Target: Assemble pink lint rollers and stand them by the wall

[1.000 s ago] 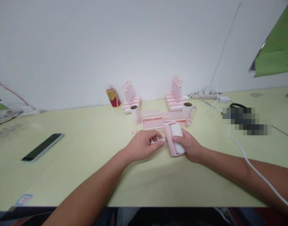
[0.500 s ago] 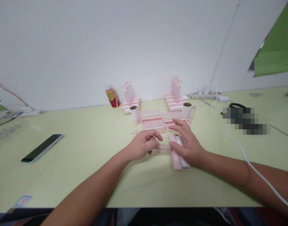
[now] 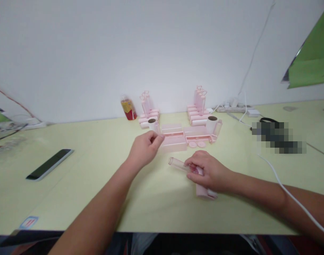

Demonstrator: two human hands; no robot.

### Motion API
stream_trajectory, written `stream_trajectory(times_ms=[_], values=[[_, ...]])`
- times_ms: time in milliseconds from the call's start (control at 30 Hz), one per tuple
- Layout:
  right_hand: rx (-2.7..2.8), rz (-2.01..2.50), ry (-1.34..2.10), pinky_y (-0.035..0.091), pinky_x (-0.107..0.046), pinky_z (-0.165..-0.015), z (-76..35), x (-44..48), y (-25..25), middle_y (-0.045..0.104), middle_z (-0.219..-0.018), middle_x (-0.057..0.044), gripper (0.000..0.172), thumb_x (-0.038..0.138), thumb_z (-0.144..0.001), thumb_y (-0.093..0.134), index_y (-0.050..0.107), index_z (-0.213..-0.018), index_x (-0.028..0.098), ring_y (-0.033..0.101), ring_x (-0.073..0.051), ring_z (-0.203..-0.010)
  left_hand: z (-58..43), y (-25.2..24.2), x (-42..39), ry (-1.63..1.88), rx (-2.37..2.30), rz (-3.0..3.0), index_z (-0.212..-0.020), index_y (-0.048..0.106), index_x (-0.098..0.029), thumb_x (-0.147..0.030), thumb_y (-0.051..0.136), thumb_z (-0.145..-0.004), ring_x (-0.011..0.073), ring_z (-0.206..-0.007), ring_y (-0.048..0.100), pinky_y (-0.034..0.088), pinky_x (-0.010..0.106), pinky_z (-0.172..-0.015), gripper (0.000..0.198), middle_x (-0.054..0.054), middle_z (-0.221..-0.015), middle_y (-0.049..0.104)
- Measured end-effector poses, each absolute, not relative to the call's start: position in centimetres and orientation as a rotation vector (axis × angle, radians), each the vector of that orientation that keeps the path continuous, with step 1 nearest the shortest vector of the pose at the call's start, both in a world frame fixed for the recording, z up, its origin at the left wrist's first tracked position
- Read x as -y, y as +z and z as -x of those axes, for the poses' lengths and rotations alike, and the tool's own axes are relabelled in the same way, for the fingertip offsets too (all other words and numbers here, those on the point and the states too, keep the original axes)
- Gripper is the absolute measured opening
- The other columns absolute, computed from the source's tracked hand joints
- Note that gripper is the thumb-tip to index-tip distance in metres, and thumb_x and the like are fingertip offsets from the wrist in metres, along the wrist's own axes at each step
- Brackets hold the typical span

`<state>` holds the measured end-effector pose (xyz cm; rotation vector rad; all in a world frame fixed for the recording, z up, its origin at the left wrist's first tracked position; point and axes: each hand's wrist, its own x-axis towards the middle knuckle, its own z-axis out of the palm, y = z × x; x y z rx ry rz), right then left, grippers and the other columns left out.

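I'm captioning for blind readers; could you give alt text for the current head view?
A person's right hand grips a clear tube and partly covers a pink roller at a pale table; the left hand is near a pink case. More pink rollers sit in two groups by the wall; a phone lies at left.

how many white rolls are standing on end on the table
2: one roll just beyond the left hand, another roll farther right, beside a slanted pinkish tube. More could be hidden.
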<state>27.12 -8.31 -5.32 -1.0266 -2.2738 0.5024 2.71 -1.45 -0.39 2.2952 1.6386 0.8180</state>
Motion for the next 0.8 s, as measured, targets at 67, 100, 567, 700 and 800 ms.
stream_trajectory(times_ms=[67, 100, 567, 700, 800], values=[[2.266, 1.038, 0.516, 0.041, -0.038, -0.084, -27.1, 8.3, -5.4, 0.066, -0.078, -0.003, 0.018, 0.024, -0.080, 0.068, 0.068, -0.098, 0.020, 0.057, -0.021, -0.082, -1.1, -0.6, -0.1, 0.550, -1.870, -2.326, -0.093, 0.068, -0.017, -0.059, 0.050, -0.086, 0.0197, -0.071, 0.059, 0.036, 0.027, -0.061, 0.046, 0.006, -0.079, 0.068], [2.262, 1.041, 0.524, 0.041, -0.038, -0.084, -27.1, 8.3, -5.4, 0.066, -0.079, -0.003, 0.020, 0.024, -0.080, 0.067, 0.068, -0.100, 0.020, 0.057, -0.021, -0.082, -0.5, -0.8, -0.7, 0.411, -1.932, -2.318, -0.102, 0.068, -0.017, -0.058, 0.054, -0.083, 0.0214, -0.074, 0.061, 0.037, 0.028, -0.062, 0.047, 0.008, -0.084, 0.070], [2.244, 1.062, 0.504, 0.040, -0.037, -0.081, -27.2, 8.2, -5.6, 0.067, -0.081, -0.004, 0.019, 0.028, -0.083, 0.066, 0.069, -0.100, 0.019, 0.057, -0.021, -0.083, -1.3, 1.0, 1.2, 0.515, -1.049, -1.837, -0.077, 0.059, -0.014, -0.048, 0.061, -0.085, 0.0057, -0.046, 0.038, 0.027, 0.019, -0.044, 0.035, -0.004, -0.055, 0.048], [2.254, 1.060, 0.494, 0.040, -0.036, -0.079, -27.3, 8.2, -5.7, 0.067, -0.081, -0.004, 0.018, 0.028, -0.083, 0.066, 0.069, -0.098, 0.018, 0.057, -0.021, -0.082, -2.3, 1.0, 1.9, 0.514, -0.945, -1.756, -0.077, 0.056, -0.014, -0.046, 0.065, -0.084, 0.0047, -0.045, 0.042, 0.029, 0.017, -0.042, 0.034, -0.003, -0.059, 0.053], [2.255, 1.060, 0.489, 0.039, -0.036, -0.078, -27.3, 8.2, -5.7, 0.067, -0.081, -0.004, 0.017, 0.029, -0.084, 0.065, 0.068, -0.097, 0.019, 0.056, -0.021, -0.082, -2.5, 0.7, 2.0, 0.475, -0.898, -1.744, -0.077, 0.054, -0.014, -0.047, 0.067, -0.083, 0.0043, -0.045, 0.044, 0.030, 0.017, -0.041, 0.036, -0.003, -0.061, 0.056]])
